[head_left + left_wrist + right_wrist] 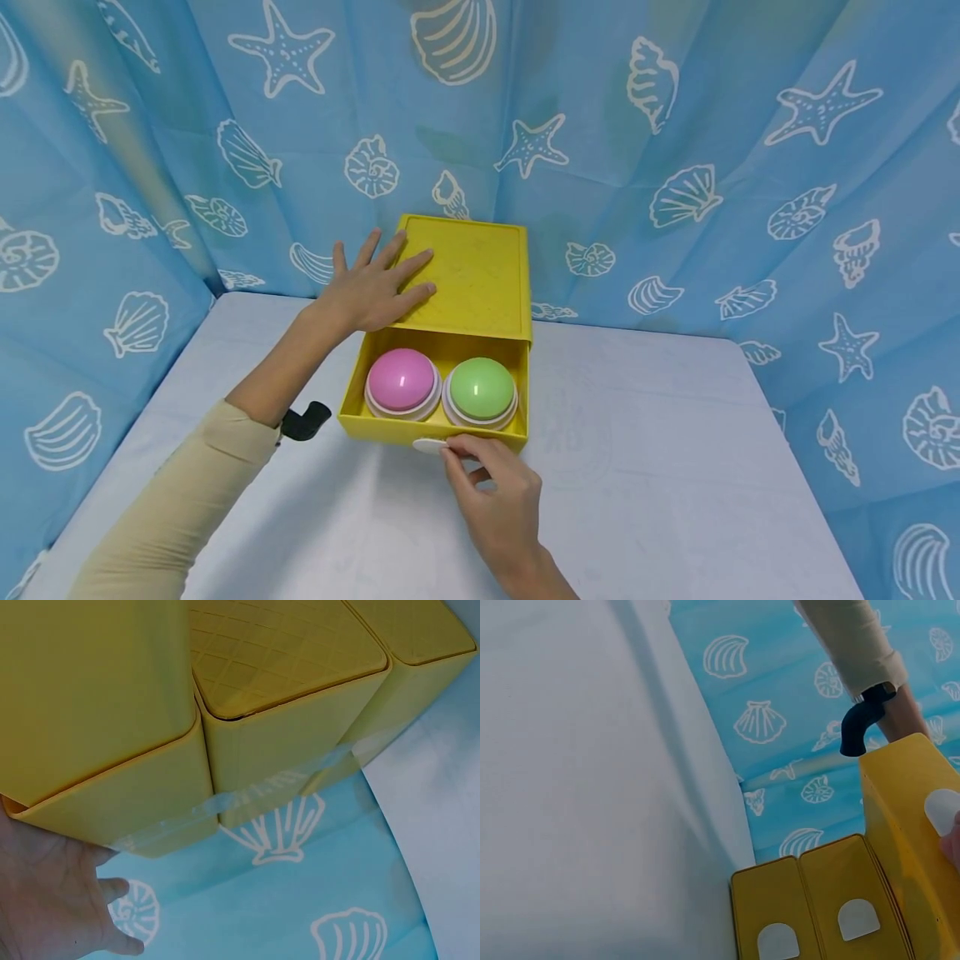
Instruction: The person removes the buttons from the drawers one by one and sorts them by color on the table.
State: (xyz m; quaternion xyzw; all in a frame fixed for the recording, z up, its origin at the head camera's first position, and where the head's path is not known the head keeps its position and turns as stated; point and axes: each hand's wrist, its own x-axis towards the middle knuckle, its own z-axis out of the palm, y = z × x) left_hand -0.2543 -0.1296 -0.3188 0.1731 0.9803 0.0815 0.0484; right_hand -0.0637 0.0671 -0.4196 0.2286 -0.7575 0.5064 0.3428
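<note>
Drawer unit (476, 275) on white tabletop (645, 450)

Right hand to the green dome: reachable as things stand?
Likely yes: the yellow drawer stands open and nothing covers the green dome, though the right hand should first release the white handle.

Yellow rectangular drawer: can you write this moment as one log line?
left hand: spread over yellow box top; right hand: pinching white rounded tab; drawer: open; inside: white-based pink dome, white-based green dome
</note>
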